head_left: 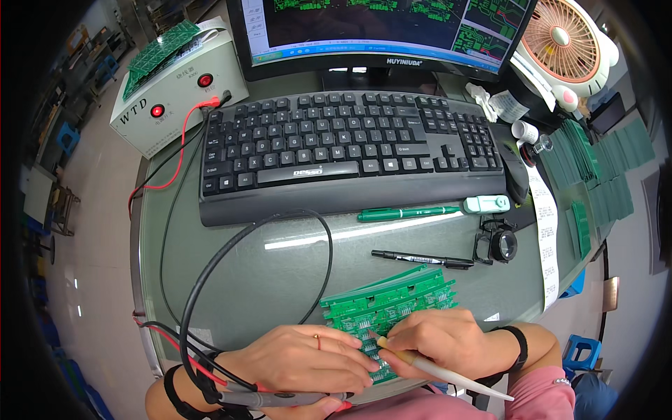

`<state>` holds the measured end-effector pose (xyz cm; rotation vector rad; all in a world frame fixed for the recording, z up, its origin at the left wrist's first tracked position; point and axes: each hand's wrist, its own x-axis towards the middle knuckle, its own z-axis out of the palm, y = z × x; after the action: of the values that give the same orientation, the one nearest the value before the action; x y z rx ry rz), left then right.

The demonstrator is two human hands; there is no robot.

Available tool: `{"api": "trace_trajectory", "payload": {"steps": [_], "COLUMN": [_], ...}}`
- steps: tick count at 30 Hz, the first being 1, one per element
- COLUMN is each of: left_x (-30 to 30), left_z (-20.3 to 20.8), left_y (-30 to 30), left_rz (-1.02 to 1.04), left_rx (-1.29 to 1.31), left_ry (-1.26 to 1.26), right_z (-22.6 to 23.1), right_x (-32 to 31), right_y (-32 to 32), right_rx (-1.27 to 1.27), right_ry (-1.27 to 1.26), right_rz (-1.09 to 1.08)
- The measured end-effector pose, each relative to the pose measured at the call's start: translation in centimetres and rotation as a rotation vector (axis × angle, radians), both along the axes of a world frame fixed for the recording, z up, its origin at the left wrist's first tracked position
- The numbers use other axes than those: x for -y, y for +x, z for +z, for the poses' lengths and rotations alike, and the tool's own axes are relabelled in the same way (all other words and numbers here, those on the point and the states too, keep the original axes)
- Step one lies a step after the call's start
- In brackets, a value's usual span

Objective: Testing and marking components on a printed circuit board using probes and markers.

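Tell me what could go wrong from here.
The looped black cable lies loose beside the left hand; it might snag and tug the gray tool held there.

The right hand holds a pale tapered tool with its tip at the green circuit boards; a slip could scratch one.

Those boards look loosely layered, so a nudge may shift them.

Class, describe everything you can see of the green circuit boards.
The boards lie on the desk as a slightly fanned stack, several edges showing at the far side. They look thin and stiff, green, with rows of pale pads and notched edges. The stack sits askew, nearer the person than the black pen. The left hand covers part of its left side; the right hand, gripping a white tool, covers part of its right. Exact contact is hidden.
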<state>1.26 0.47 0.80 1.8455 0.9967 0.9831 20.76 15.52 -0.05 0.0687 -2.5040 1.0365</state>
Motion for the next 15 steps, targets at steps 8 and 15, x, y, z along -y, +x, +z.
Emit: {"api": "trace_trajectory", "payload": {"steps": [8,15], "left_x": [0.19,0.37], "left_z": [-0.29,-0.95], "left_y": [0.01,-0.05], "left_rz": [0.002,0.017], "left_rx": [0.016,0.024], "left_ry": [-0.012,0.021], "right_z": [-0.21,-0.08], "right_x": [0.04,-0.01], "right_y": [-0.16,-0.15], "right_rx": [-0.005,-0.001], "right_ry": [0.018,0.022], "right_rz": [-0.009,-0.004]}}
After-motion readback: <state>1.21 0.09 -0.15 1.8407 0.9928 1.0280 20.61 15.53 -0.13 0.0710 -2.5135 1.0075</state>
